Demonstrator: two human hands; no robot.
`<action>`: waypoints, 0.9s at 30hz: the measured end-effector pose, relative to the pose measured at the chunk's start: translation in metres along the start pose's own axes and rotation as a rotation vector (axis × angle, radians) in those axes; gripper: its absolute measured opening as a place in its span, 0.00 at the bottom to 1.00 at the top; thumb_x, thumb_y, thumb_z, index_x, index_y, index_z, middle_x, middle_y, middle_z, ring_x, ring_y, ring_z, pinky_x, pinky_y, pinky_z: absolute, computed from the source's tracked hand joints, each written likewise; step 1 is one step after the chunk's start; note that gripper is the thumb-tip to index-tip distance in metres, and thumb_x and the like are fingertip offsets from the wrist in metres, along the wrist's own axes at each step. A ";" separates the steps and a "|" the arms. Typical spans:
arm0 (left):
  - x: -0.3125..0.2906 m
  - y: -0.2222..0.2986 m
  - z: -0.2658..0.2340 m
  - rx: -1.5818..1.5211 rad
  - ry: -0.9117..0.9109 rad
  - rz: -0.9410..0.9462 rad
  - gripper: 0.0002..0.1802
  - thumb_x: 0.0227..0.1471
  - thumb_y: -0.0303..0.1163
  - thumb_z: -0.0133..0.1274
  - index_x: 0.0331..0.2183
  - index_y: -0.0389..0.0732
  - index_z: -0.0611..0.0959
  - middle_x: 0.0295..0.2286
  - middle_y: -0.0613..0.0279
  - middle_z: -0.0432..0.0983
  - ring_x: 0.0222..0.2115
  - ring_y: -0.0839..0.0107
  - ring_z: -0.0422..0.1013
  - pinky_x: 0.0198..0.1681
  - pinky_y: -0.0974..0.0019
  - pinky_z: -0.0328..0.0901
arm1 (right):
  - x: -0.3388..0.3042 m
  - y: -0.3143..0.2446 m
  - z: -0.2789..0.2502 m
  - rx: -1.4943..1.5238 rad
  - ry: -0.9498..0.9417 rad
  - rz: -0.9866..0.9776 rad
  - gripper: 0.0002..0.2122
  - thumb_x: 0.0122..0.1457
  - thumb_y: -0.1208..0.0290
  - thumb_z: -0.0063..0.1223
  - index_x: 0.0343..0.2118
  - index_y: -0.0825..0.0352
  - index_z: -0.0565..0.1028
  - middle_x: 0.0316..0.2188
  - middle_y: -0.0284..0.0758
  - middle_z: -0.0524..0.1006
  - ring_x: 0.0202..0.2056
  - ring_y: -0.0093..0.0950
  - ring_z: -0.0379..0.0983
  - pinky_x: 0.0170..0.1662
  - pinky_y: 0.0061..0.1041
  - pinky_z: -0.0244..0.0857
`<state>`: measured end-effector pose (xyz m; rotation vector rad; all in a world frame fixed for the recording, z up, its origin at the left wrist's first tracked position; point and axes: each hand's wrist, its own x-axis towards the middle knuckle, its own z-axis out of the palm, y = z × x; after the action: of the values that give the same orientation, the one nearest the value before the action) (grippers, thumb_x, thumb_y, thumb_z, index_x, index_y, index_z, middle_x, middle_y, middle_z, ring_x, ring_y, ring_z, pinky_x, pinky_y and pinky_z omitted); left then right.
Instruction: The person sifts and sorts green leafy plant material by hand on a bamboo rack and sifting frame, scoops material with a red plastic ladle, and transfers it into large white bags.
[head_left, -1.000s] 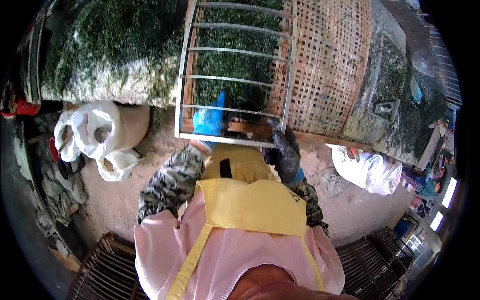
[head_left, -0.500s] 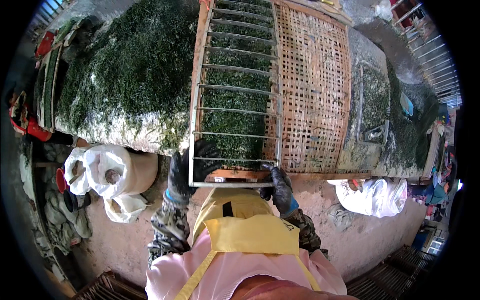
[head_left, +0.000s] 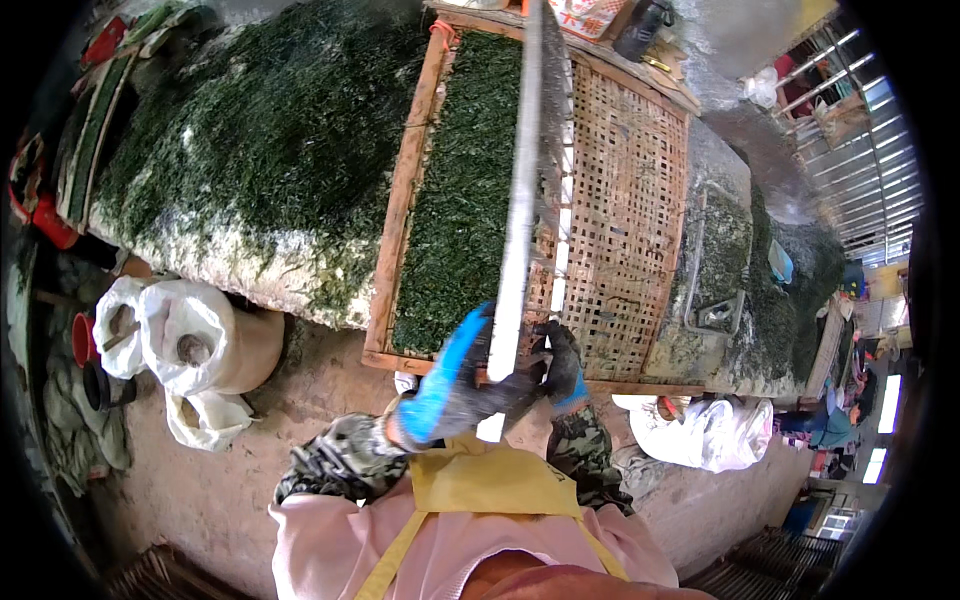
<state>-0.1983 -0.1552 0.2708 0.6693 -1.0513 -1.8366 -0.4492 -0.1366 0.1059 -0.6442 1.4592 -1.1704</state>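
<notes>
"Where's the metal frame (head_left: 518,235) in the head view?"

"You have it tipped almost on edge above the wooden-edged woven tray (head_left: 625,220), one long rail high, the other low, just right of the strip of dark green shreds (head_left: 455,190)."

"And my hands?"

"Your left hand (head_left: 455,388) looks closed around the near end, by the high rail. Your right hand (head_left: 565,368) is curled at the low rail; I can't tell whether it grips."

"Which step is this?"

"Tilting the frame off the shreds, I'd judge. Your next move seems to call for steadying the low rail as a pivot while the left hand guides the high one."
</notes>
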 end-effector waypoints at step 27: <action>0.041 -0.106 -0.129 0.045 0.177 -0.202 0.21 0.49 0.16 0.49 0.47 0.35 0.75 0.36 0.60 0.77 0.33 0.70 0.75 0.35 0.67 0.72 | -0.025 -0.091 0.027 0.155 0.217 -0.371 0.10 0.59 0.80 0.53 0.44 0.70 0.73 0.34 0.30 0.74 0.36 0.21 0.72 0.44 0.23 0.71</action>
<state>-0.1624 -0.2157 0.1135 0.9772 -0.9384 -1.8880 -0.4367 -0.1562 0.2013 -0.7165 1.4460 -1.6680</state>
